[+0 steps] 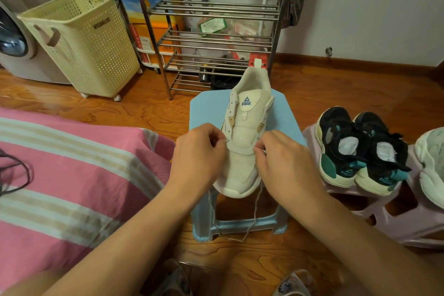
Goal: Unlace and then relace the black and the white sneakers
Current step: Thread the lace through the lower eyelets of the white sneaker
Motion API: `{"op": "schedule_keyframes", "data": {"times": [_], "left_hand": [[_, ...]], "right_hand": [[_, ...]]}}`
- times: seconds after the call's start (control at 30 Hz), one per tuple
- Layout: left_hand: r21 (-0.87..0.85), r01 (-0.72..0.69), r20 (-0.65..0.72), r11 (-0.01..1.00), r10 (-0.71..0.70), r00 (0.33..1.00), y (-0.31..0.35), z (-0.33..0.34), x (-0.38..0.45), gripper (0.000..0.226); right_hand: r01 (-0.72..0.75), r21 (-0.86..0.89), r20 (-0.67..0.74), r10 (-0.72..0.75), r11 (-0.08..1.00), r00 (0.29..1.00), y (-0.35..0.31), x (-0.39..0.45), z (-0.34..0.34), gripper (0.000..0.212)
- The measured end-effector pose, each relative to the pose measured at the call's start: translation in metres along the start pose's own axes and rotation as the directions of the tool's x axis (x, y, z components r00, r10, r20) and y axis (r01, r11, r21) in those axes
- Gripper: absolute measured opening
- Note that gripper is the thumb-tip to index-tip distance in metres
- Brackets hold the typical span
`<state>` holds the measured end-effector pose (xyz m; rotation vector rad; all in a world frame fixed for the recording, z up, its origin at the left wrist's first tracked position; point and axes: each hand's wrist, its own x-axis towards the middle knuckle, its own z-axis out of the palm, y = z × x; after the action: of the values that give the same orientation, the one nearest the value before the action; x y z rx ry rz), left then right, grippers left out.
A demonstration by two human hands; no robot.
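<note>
Currently the white sneaker [245, 142] sits toe-toward-me on the blue stool [209, 103]. Lace [256, 202] is thin, limp and light; take it at the tips. Left hand [199, 154] and right hand [283, 156] each pinch it at the lowest eyelets. Black sneakers [360, 149] wait on the pink stool [389, 214].

PEAK on white sneaker [245, 132] tongue, VISUALIZE on laundry basket [81, 41]

white sneaker [242, 142] on stool; black sneakers [360, 149] beside
</note>
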<state>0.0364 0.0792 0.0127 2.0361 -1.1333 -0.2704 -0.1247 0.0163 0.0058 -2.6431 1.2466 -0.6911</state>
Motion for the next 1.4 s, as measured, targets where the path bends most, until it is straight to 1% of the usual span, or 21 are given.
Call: {"op": "schedule_keyframes", "data": {"times": [0.07, 0.13, 0.23, 0.3, 0.4, 0.5, 0.6, 0.63, 0.77, 0.83, 0.97, 1.03, 1.13, 1.2, 1.27, 1.33, 1.4], "left_hand": [[0.034, -0.067, 0.032, 0.997, 0.066, 0.997, 0.003, -0.005, 0.008, 0.008], [0.108, -0.174, 0.116, 0.979, 0.161, 0.980, 0.007, -0.010, 0.016, 0.010], [0.260, -0.377, 0.288, 0.889, 0.301, 0.909, 0.009, -0.015, 0.026, 0.021], [0.290, -0.457, 0.393, 0.841, 0.331, 0.858, 0.009, -0.020, 0.032, 0.026], [0.297, -0.538, 0.494, 0.789, 0.356, 0.793, 0.009, -0.028, 0.038, 0.028], [0.333, -0.534, 0.547, 0.777, 0.302, 0.781, 0.012, -0.030, 0.040, 0.025], [0.323, -0.475, 0.565, 0.819, 0.236, 0.791, 0.013, -0.028, 0.045, 0.018], [0.313, -0.458, 0.565, 0.832, 0.224, 0.794, 0.013, -0.027, 0.047, 0.017], [0.303, -0.442, 0.559, 0.844, 0.219, 0.800, 0.015, -0.026, 0.051, 0.015], [0.279, -0.422, 0.548, 0.862, 0.218, 0.807, 0.013, -0.025, 0.051, 0.015], [0.228, -0.362, 0.511, 0.904, 0.206, 0.835, 0.005, -0.024, 0.047, 0.016], [0.204, -0.350, 0.492, 0.914, 0.213, 0.844, 0.000, -0.021, 0.043, 0.019], [0.187, -0.320, 0.426, 0.929, 0.217, 0.878, -0.005, -0.017, 0.036, 0.020], [0.167, -0.285, 0.393, 0.944, 0.201, 0.897, -0.006, -0.014, 0.033, 0.023], [0.180, -0.279, 0.394, 0.943, 0.190, 0.899, -0.005, -0.013, 0.032, 0.027], [0.207, -0.298, 0.397, 0.932, 0.199, 0.896, -0.003, -0.013, 0.033, 0.029], [0.240, -0.314, 0.405, 0.918, 0.200, 0.892, -0.002, -0.014, 0.033, 0.028]], "right_hand": [[0.004, -0.009, -0.010, -0.004, 1.000, 1.000, -0.002, 0.001, 0.001, 0.011], [0.003, -0.012, -0.024, -0.003, 1.000, 1.000, -0.004, 0.001, 0.001, 0.011], [-0.016, -0.019, -0.020, 0.016, 1.000, 1.000, -0.006, 0.002, -0.001, 0.009], [-0.019, -0.020, -0.012, 0.019, 1.000, 1.000, -0.007, 0.002, -0.002, 0.008], [0.012, -0.033, -0.010, -0.012, 0.999, 1.000, -0.005, 0.003, -0.003, 0.008], [0.085, -0.060, 0.057, -0.082, 0.995, 0.995, -0.002, 0.004, -0.009, 0.007], [0.175, -0.086, 0.215, -0.154, 0.981, 0.965, 0.002, 0.017, -0.024, 0.033], [0.194, -0.099, 0.266, -0.162, 0.976, 0.950, 0.003, 0.024, -0.030, 0.035], [0.238, -0.189, 0.411, -0.143, 0.953, 0.900, 0.009, 0.046, -0.041, 0.024], [0.214, -0.172, 0.446, -0.118, 0.962, 0.887, 0.009, 0.049, -0.040, 0.022], [0.166, -0.157, 0.447, -0.080, 0.974, 0.891, 0.010, 0.051, -0.036, 0.025], [0.107, -0.105, 0.464, -0.046, 0.989, 0.885, 0.011, 0.052, -0.034, 0.023], [0.005, 0.020, 0.534, -0.015, 1.000, 0.845, 0.014, 0.052, -0.034, 0.021], [-0.012, 0.064, 0.585, -0.028, 0.998, 0.811, 0.015, 0.054, -0.037, 0.018], [-0.002, 0.081, 0.626, -0.049, 0.997, 0.778, 0.017, 0.057, -0.041, 0.015], [-0.024, 0.110, 0.661, -0.055, 0.994, 0.749, 0.018, 0.061, -0.043, 0.016], [-0.054, 0.134, 0.675, -0.051, 0.990, 0.736, 0.017, 0.063, -0.043, 0.018]]}}
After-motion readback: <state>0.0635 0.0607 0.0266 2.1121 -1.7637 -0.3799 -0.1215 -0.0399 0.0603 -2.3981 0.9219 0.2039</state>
